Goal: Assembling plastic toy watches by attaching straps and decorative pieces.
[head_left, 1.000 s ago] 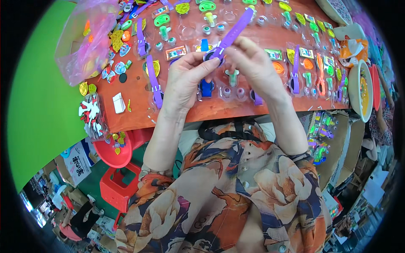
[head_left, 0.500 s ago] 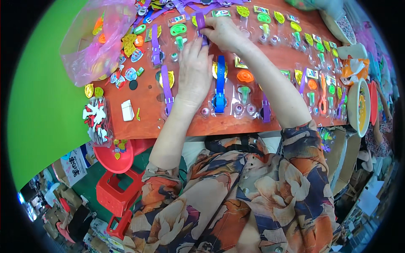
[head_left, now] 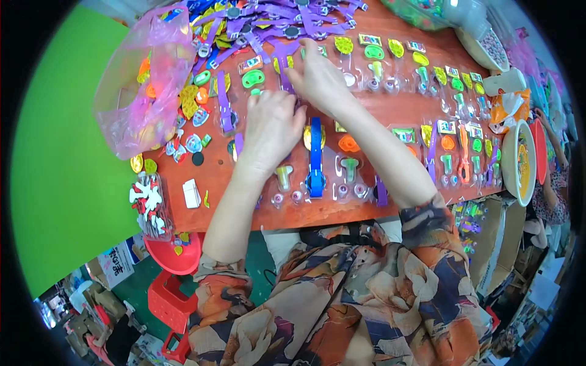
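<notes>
A purple toy watch (head_left: pixel 282 72) lies lengthwise in a clear plastic tray in the far row, between my hands. My left hand (head_left: pixel 268 131) is bent over its near end, fingers curled down, and hides the watch's lower part. On the strap's right side is my right hand (head_left: pixel 321 82), its thumb beside the strap and its index finger stretched away from it. A blue toy watch (head_left: pixel 315 160) rests in a tray nearer to me. Another purple toy watch (head_left: pixel 224 104) lies left of my hands, next to a green plastic piece (head_left: pixel 253 78).
Purple watches (head_left: pixel 293 30) are heaped at the far edge. A pink plastic bag (head_left: pixel 131 97) and a clear box of white-and-red pieces (head_left: pixel 151 207) stand left. Filled trays run right towards a white basin (head_left: pixel 519 161). A red stool (head_left: pixel 171 299) stands below the table (head_left: pixel 238 216).
The view has tilted up, so more of the purple heap shows. My right hand's fingers have spread from their pinch on the purple strap. My left hand stays by the watch.
</notes>
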`<state>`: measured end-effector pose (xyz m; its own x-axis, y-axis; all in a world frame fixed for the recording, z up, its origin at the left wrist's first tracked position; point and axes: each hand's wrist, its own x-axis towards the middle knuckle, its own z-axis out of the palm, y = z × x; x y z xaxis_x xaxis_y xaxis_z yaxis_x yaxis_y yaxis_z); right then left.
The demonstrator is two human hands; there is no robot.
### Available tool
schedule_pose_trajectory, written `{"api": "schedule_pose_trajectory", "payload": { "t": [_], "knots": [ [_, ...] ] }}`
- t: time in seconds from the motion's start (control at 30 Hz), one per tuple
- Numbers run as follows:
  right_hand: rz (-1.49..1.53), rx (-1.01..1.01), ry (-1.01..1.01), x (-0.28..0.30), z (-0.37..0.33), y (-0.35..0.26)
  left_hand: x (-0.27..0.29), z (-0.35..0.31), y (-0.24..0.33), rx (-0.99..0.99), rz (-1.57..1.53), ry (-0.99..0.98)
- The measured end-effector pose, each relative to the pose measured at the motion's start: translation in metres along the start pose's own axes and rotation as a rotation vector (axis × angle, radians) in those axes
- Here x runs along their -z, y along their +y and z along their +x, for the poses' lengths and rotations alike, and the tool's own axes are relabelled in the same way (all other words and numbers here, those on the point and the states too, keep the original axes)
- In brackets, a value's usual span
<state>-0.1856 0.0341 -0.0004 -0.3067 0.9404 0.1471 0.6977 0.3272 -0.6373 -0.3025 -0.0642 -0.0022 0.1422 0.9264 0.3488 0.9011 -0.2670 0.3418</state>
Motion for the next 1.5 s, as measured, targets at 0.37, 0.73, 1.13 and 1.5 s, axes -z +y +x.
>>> {"api": "schedule_pose_trajectory", "payload": {
  "t": [0.37,0.73,1.13,1.5],
  "knots": [
    [0.328,0.073,-0.111,0.091,-0.093,0.019,-0.084,0.192,-0.079,-0.17,0.311,0.123],
    [0.495,-0.045,0.003,0.118,-0.064,0.063,-0.034,0.285,-0.107,0.427,-1.175,0.256],
    [0.499,0.358,0.504,0.139,-0.062,0.028,-0.003,0.118,0.102,-0.314,-0.658,0.22],
    [0.294,0.723,0.203,0.13,-0.156,0.02,-0.009,0.049,0.114,0.712,-1.882,-0.354]
  ]
}}
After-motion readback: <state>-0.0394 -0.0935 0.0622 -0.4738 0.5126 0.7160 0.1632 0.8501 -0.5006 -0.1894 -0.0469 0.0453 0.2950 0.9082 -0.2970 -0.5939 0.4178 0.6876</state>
